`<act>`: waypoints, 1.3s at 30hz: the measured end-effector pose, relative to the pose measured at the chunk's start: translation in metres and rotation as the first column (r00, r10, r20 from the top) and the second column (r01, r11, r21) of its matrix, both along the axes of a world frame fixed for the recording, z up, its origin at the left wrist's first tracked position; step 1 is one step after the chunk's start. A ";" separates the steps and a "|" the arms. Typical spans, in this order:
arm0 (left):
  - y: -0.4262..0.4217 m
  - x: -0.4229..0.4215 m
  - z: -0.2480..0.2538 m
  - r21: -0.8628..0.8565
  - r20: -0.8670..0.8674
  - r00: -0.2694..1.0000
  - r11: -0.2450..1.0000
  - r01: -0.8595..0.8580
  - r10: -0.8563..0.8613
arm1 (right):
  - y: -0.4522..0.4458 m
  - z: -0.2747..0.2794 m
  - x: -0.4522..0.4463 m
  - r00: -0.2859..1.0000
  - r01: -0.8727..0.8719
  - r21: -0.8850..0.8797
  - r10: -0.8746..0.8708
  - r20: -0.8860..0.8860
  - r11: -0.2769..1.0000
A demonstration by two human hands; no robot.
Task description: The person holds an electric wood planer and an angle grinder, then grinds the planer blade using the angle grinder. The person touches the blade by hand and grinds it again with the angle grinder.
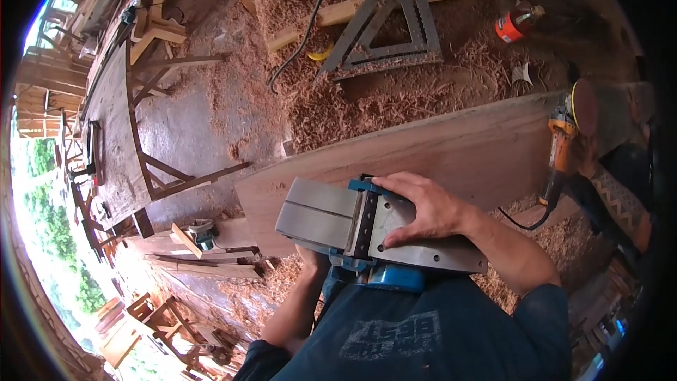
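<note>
An electric planer [317,204] is turned over in front of my chest, its metal sole and the dark cutter slot facing up. My right hand [431,206] is closed over its blue body, with the thumb pressed on the rear part of the sole. From below, my left hand [314,257] grips the planer at its front side; most of its fingers are hidden behind the tool. Just beyond the planer lies a wide wooden board [451,142], reddish-brown with a slanted left end.
An angle grinder [560,134] with a yellow disc rests at the board's right, near another person's leg [613,204]. A metal speed square [395,21], a red-labelled bottle [513,25] and wood shavings [338,109] lie beyond. A wooden table [116,141] stands left.
</note>
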State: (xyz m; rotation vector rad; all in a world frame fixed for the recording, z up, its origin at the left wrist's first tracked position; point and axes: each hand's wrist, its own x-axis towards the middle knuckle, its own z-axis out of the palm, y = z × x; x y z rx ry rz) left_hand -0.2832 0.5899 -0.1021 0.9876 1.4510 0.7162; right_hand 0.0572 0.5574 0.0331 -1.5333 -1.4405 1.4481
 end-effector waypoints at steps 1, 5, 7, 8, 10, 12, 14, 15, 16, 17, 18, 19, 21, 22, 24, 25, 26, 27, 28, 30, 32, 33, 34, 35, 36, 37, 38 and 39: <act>-0.004 -0.011 -0.017 -0.037 0.055 0.996 0.997 -0.069 0.071 | 0.000 0.000 0.000 1.000 0.000 0.001 0.000 0.003 1.000; -0.026 -0.036 -0.059 0.172 -0.163 0.986 0.985 -0.005 0.033 | 0.001 0.001 0.000 1.000 0.000 -0.013 0.000 0.010 1.000; -0.018 -0.030 -0.035 0.276 -0.341 0.925 0.923 0.266 -0.165 | 0.000 0.001 0.000 1.000 -0.002 -0.017 0.002 0.018 1.000; -0.005 -0.019 -0.009 0.179 -0.216 0.946 0.943 0.280 -0.240 | 0.001 0.001 0.000 1.000 -0.005 -0.017 0.005 0.023 1.000; 0.028 0.012 0.044 -0.191 0.241 0.955 0.956 0.223 -0.175 | 0.002 0.002 0.001 1.000 -0.004 -0.020 0.004 0.015 1.000; 0.039 0.021 0.052 -0.295 0.341 0.924 0.913 0.281 -0.174 | 0.002 0.001 0.000 1.000 -0.006 -0.022 0.006 0.006 1.000; 0.039 0.017 0.037 -0.217 0.266 0.912 0.903 0.371 -0.311 | 0.002 0.000 0.000 1.000 -0.006 -0.021 0.006 0.002 1.000; 0.034 0.018 0.036 -0.160 0.190 0.927 0.922 0.353 -0.322 | 0.002 0.001 0.000 1.000 -0.002 -0.026 0.002 0.003 1.000; 0.030 0.018 0.035 -0.104 0.107 0.939 0.936 0.336 -0.326 | 0.003 0.002 0.000 1.000 -0.001 -0.032 0.002 0.003 0.999; 0.023 0.020 0.035 -0.112 0.087 0.972 0.967 0.229 -0.220 | 0.003 0.003 0.000 1.000 0.002 -0.037 -0.002 0.003 0.999; 0.015 0.018 0.027 -0.025 0.005 0.986 0.986 0.166 -0.166 | 0.005 0.002 0.001 1.000 -0.002 -0.022 0.003 0.005 1.000; 0.007 0.017 0.019 0.064 -0.080 0.992 0.992 0.108 -0.102 | 0.005 -0.001 0.002 1.000 -0.007 -0.010 0.007 0.007 1.000; -0.006 0.005 -0.013 0.261 -0.245 0.967 0.955 0.140 -0.075 | 0.002 0.000 0.001 1.000 -0.006 -0.014 0.006 0.010 1.000; -0.006 0.006 -0.012 0.283 -0.269 0.960 0.946 0.160 -0.082 | 0.003 0.002 0.001 1.000 -0.004 -0.023 0.004 0.015 1.000; 0.009 0.009 0.011 0.189 -0.276 0.935 0.942 0.279 -0.222 | 0.004 0.005 0.002 1.000 -0.008 -0.049 0.009 0.015 0.999; 0.020 0.014 0.033 0.071 -0.246 0.918 0.939 0.337 -0.311 | 0.005 0.007 0.002 1.000 -0.015 -0.064 0.015 0.009 0.998; 0.032 0.018 0.055 -0.046 -0.213 0.892 0.916 0.398 -0.398 | 0.007 0.007 0.003 1.000 -0.020 -0.074 0.020 0.002 0.997; 0.038 0.006 0.045 -0.095 -0.242 0.861 0.894 0.439 -0.448 | 0.006 0.005 0.004 0.998 0.026 0.028 -0.027 0.048 0.999; 0.041 -0.012 0.025 -0.147 -0.263 0.827 0.868 0.475 -0.497 | 0.002 -0.001 0.005 0.993 0.064 0.128 -0.076 0.093 0.990; 0.044 -0.029 0.013 -0.128 -0.325 0.756 0.819 0.560 -0.568 | -0.014 0.005 0.025 0.932 0.262 0.213 -0.304 0.198 0.941; 0.047 -0.012 0.034 -0.086 -0.221 0.814 0.842 0.533 -0.538 | -0.044 0.023 0.060 0.731 0.558 0.234 -0.605 0.314 0.796; 0.051 0.000 0.051 -0.131 -0.067 0.880 0.878 0.460 -0.470 | -0.066 0.020 0.079 0.527 0.701 0.312 -0.761 0.378 0.641; 0.053 -0.004 0.043 -0.067 -0.235 0.799 0.829 0.555 -0.554 | -0.091 0.012 0.100 0.291 0.792 0.405 -0.866 0.407 0.457; 0.057 -0.011 0.040 -0.070 -0.243 0.810 0.843 0.533 -0.533 | -0.119 0.012 0.121 0.147 0.865 0.350 -0.847 0.511 0.361; 0.061 -0.017 0.036 -0.073 -0.251 0.822 0.857 0.511 -0.512 | -0.145 -0.001 0.140 -0.067 0.716 0.582 -0.793 0.606 0.385; 0.064 -0.013 0.044 -0.079 -0.161 0.888 0.903 0.422 -0.430 | -0.167 -0.010 0.158 -0.205 0.633 0.645 -0.712 0.672 0.428; 0.067 -0.009 0.052 -0.089 -0.071 0.940 0.940 0.328 -0.335 | -0.186 -0.026 0.173 -0.264 0.628 0.657 -0.680 0.684 0.416; 0.073 0.002 0.073 -0.022 -0.042 0.958 0.959 0.283 -0.283 | -0.190 -0.030 0.181 -0.247 0.698 0.597 -0.650 0.719 0.395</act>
